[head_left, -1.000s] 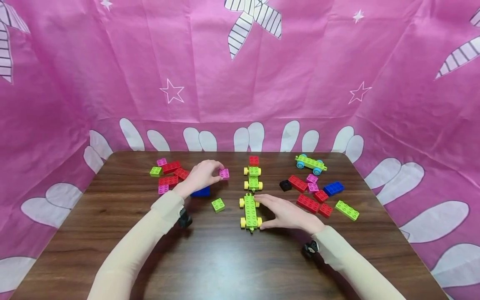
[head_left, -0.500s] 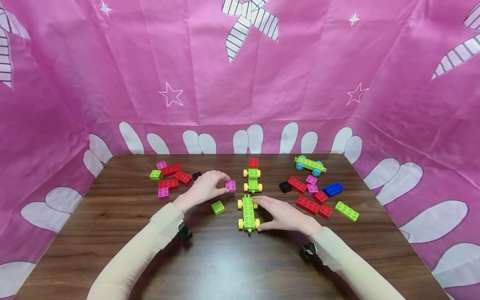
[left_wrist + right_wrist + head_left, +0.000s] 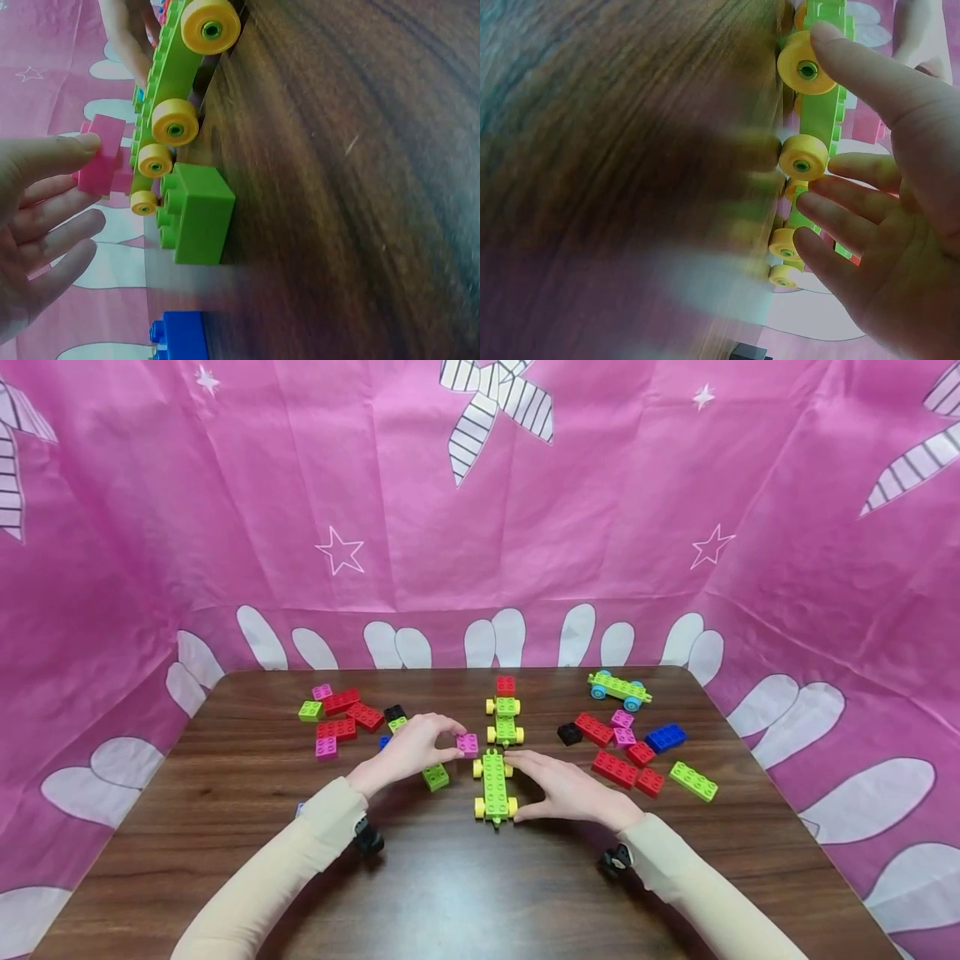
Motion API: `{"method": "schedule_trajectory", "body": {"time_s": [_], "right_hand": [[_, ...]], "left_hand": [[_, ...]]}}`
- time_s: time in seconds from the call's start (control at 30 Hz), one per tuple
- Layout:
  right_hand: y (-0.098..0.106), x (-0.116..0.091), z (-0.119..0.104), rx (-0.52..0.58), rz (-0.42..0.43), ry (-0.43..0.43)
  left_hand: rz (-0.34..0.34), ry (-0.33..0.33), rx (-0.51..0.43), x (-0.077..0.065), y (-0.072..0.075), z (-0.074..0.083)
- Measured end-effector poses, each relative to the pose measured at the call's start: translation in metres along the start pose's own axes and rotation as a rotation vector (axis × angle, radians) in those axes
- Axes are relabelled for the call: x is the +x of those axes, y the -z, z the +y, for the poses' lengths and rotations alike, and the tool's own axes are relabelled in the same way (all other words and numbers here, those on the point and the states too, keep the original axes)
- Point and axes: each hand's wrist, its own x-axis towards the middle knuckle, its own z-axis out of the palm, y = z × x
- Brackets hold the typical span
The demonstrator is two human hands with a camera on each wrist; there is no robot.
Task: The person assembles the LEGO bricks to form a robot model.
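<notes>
Between thumb and index finger, my left hand point(image 3: 412, 750) pinches a pink toy brick point(image 3: 467, 744), held up just left of the cars. The left wrist view shows this pink brick point(image 3: 101, 154) from the side, the other fingers spread loosely. My right hand point(image 3: 573, 789) lies along the right side of a green car base point(image 3: 495, 785) with yellow wheels. Its thumb touches the rear wheel point(image 3: 807, 64) and its relaxed fingers reach the front wheel point(image 3: 802, 157). Right ahead of that base stands a second green car point(image 3: 506, 718) with a red brick point(image 3: 506, 686) at its far end.
Near my left hand sits a square green brick point(image 3: 436, 777). At the left lie several bricks, among them red ones point(image 3: 336, 729). To the right are more red bricks point(image 3: 615, 769), a blue brick point(image 3: 666, 737), a long green brick point(image 3: 693, 781) and a blue-wheeled car base point(image 3: 619, 689).
My left hand has carried the pink brick to the right and nearer to me, towards the car base. The right hand stays beside the base, which has shifted slightly left.
</notes>
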Motion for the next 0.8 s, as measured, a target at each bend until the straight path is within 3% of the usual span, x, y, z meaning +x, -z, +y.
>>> {"method": "schedule_trajectory", "body": {"time_s": [0.43, 0.8], "right_hand": [[0.002, 0.0, 0.003, 0.019, -0.026, -0.048], [-0.002, 0.004, 0.003, 0.012, 0.015, -0.031]], "left_hand": [[-0.047, -0.015, -0.061, 0.001, -0.007, 0.01], [-0.029, -0.04, -0.084, 0.001, -0.012, 0.011]]}}
